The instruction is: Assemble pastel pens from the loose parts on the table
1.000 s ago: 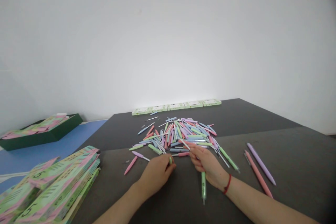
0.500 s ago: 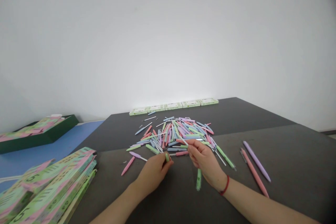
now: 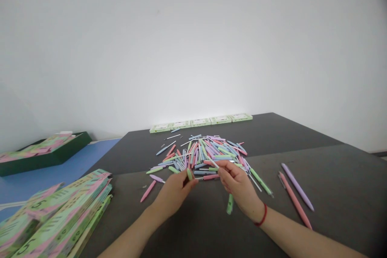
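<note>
My left hand (image 3: pixel 172 194) is closed around a light green pen part (image 3: pixel 189 174), whose rounded tip stands up between thumb and forefinger. My right hand (image 3: pixel 240 187) pinches a thin white pen refill (image 3: pixel 213 163) pointing up and left. A green pen barrel with a clear end (image 3: pixel 230 204) shows below the right palm; its upper part is hidden by the hand. Just beyond both hands lies a heap of pastel pen parts (image 3: pixel 217 151). A pink pen part (image 3: pixel 148 191) and a purple one (image 3: pixel 156 178) lie beside my left hand.
Pink (image 3: pixel 294 199) and purple (image 3: pixel 298 186) pens lie to the right on the dark table (image 3: pixel 329 181). Several flat boxes (image 3: pixel 200 122) line the back edge. Printed cartons (image 3: pixel 66 213) are stacked at left, and a dark green tray (image 3: pixel 69 149) holds more.
My left hand has turned and risen slightly, so the green part stands more upright. My right hand has shifted slightly right, and the green barrel below it has moved up a little.
</note>
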`<action>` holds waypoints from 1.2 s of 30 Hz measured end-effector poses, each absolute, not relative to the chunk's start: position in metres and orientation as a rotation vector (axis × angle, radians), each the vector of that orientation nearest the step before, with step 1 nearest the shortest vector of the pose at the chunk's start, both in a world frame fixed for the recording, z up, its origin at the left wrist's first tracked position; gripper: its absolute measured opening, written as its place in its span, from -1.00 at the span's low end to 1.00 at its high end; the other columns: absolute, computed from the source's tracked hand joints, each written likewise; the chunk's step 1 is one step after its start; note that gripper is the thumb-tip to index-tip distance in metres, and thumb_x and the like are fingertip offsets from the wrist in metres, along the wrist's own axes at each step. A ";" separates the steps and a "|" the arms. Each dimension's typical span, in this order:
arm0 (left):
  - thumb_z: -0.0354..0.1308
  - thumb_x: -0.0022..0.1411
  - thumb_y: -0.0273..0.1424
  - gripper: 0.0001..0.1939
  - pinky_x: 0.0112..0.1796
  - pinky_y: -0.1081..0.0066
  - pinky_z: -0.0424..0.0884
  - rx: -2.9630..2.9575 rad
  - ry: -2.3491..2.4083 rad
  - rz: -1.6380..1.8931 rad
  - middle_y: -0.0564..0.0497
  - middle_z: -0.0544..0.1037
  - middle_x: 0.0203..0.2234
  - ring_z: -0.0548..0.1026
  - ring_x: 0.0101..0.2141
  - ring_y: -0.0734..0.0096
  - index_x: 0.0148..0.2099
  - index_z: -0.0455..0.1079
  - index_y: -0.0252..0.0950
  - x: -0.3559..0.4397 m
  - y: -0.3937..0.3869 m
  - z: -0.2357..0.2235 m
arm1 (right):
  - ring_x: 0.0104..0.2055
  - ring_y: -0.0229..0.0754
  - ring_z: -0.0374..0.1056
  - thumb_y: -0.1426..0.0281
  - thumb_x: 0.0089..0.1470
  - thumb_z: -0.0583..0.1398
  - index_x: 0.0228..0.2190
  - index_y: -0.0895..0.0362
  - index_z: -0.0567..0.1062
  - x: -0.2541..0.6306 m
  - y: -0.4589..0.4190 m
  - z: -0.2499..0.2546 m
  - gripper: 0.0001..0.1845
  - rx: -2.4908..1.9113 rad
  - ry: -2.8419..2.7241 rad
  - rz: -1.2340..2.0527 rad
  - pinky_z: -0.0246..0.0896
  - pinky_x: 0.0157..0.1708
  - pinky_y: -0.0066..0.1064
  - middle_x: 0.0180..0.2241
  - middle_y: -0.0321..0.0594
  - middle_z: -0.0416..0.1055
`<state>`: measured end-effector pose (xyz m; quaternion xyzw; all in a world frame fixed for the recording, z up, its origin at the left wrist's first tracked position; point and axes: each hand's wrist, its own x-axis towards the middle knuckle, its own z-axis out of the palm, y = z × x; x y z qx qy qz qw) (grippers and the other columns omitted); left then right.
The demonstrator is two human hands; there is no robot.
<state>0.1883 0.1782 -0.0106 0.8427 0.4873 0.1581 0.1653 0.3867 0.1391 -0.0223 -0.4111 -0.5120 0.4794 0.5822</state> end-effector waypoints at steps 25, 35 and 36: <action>0.05 0.24 -0.47 -0.88 -0.72 0.76 0.07 0.706 0.390 0.846 0.17 0.14 -0.59 0.13 -0.68 0.73 -0.18 0.33 -0.38 0.185 0.169 0.018 | -0.58 -0.32 0.08 0.46 0.06 0.08 -0.32 0.08 0.39 0.377 0.119 0.005 -0.88 -0.980 -1.550 0.750 -0.01 -0.56 -0.50 -0.59 -0.41 0.17; -0.15 0.33 -0.52 -0.81 -0.78 0.79 0.17 0.586 0.364 0.931 0.17 0.14 -0.62 0.23 -0.73 0.72 -0.28 0.27 -0.39 0.194 0.159 0.027 | -0.27 -0.21 0.34 0.57 0.07 0.05 -0.15 0.10 0.36 0.375 0.091 0.041 -0.71 -0.875 -1.952 0.306 0.19 -0.28 -0.43 -0.30 -0.22 0.42; -0.17 0.34 -0.52 -0.78 -0.79 0.78 0.17 0.576 0.363 0.934 0.17 0.14 -0.62 0.23 -0.73 0.72 -0.31 0.26 -0.38 0.194 0.160 0.027 | -0.25 -0.20 0.34 0.55 0.08 0.05 -0.14 0.11 0.35 0.375 0.091 0.042 -0.71 -0.883 -1.988 0.272 0.20 -0.26 -0.41 -0.29 -0.21 0.42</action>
